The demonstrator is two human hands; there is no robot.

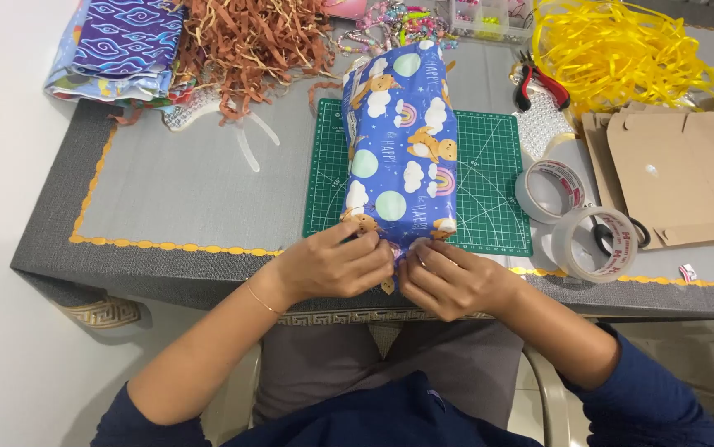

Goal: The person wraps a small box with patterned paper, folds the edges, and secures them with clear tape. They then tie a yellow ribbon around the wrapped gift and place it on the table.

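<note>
step: folding the near end flap of the blue cloud-and-rainbow paper-wrapped parcel (402, 149), on the green cutting mat (489, 178)
grip: left hand (332, 266) and right hand (448, 280) both pinched on the end paper
next: probably needs tape; clear tape rolls (576, 219) sit right of the mat

The one camera sits on my head, looking steeply down and forward toward twelve o'clock, close over my hands (390, 273) at the table (191, 199) edge; my lap fills six o'clock.
</note>
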